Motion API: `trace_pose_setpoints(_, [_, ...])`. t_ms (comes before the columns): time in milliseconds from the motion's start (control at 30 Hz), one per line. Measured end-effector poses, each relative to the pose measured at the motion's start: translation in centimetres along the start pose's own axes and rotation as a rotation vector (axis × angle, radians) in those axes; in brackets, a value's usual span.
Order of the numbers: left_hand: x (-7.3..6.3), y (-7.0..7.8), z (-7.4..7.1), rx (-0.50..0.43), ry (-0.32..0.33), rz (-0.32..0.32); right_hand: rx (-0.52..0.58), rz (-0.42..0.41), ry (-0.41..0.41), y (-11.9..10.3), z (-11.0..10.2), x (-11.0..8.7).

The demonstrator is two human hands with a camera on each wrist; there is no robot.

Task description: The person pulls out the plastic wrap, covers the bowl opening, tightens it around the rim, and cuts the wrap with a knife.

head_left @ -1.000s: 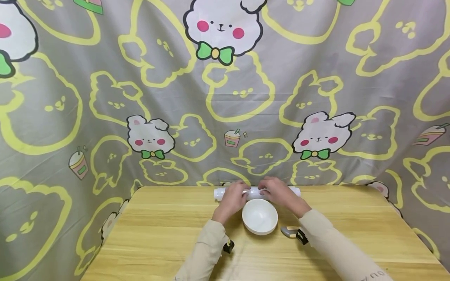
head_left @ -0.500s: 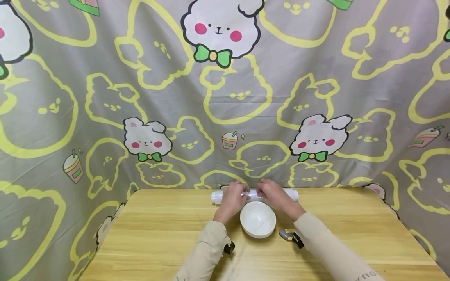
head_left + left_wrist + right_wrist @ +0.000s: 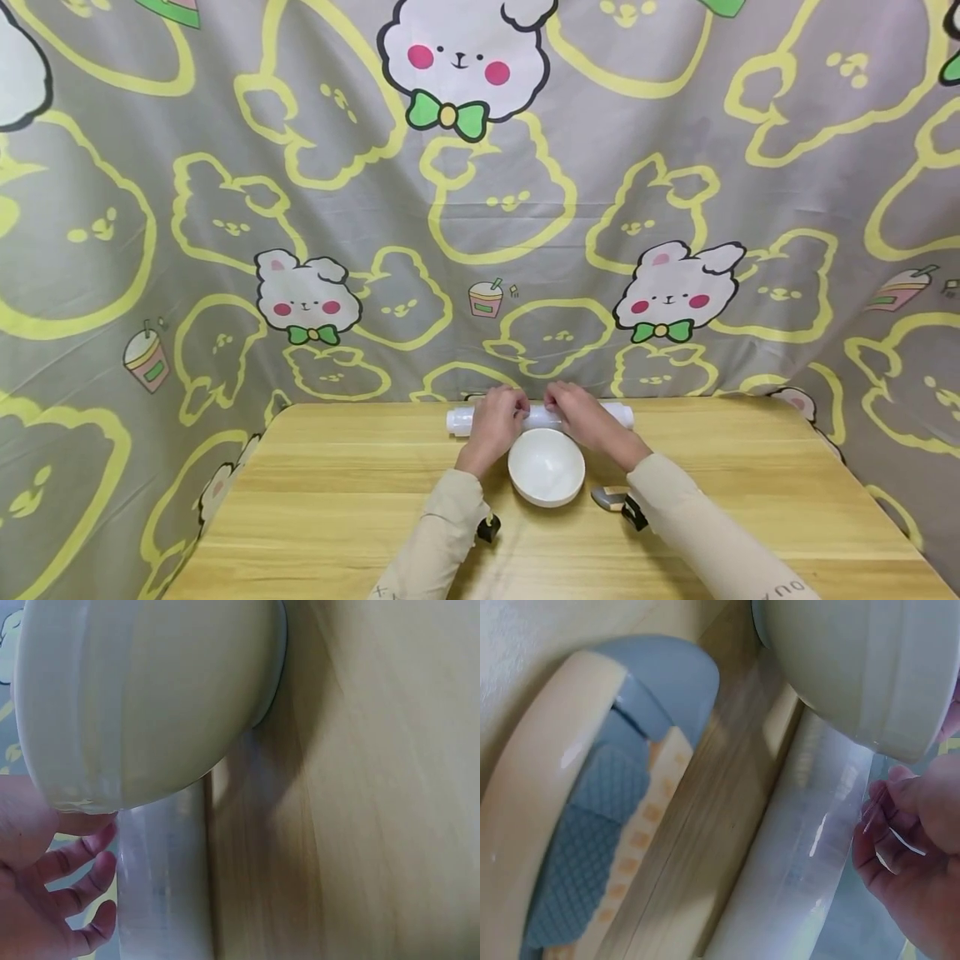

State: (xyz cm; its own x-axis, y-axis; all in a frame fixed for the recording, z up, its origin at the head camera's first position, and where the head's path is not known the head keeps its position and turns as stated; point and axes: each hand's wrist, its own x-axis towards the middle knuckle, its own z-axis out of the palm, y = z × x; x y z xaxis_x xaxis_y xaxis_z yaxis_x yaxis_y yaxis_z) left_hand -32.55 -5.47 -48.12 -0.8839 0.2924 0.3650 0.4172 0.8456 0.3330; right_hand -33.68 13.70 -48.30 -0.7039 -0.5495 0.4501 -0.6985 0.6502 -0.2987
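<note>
A roll of clear plastic wrap [image 3: 617, 414] lies crosswise at the far edge of the table. My left hand [image 3: 491, 425] is over its left half, with thumb and forefinger brought together at the film; in the left wrist view the bowl hides those fingertips, and the other fingers are loosely bent beside the roll. Over the right half, my right hand [image 3: 588, 421] pinches a thin bit of film, seen in the right wrist view at the fingertips [image 3: 877, 796]. Between my forearms stands a white bowl [image 3: 546, 468], upright, just in front of the roll.
A grey and pale orange utility knife [image 3: 592, 825] lies on the wooden table [image 3: 337, 500], right of the bowl and close to my right wrist. A patterned curtain [image 3: 420, 208] hangs behind the table and along both sides.
The left thumb and forefinger have drawn together at the wrap. Both hands stay over the roll, and the bowl and knife keep their places; the head view shifts slightly.
</note>
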Motion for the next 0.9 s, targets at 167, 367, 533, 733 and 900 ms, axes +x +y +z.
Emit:
trace_pose_setpoints(167, [0.1,-0.1,0.0,-0.029,0.004,0.016,0.013,-0.003,0.011,0.1,-0.3,-0.3])
trace_pose_setpoints(367, [0.0,-0.2,0.0,-0.052,0.029,0.034,-0.068,0.001,-0.019,0.0,-0.8,-1.0])
trace_pose_setpoints(533, [-0.4,-0.6,-0.2,-0.036,0.054,0.057,-0.115,0.026,-0.013,0.0,-0.9,-1.1])
trace_pose_setpoints(733, [-0.9,-1.3,-0.5,0.100,0.050,0.079,-0.115,0.059,0.009,0.0,-0.6,-1.0])
trace_pose_setpoints(900, [-0.8,-1.5,-0.8,0.128,0.040,0.099,-0.094,0.045,0.044,0.2,-0.7,-1.4])
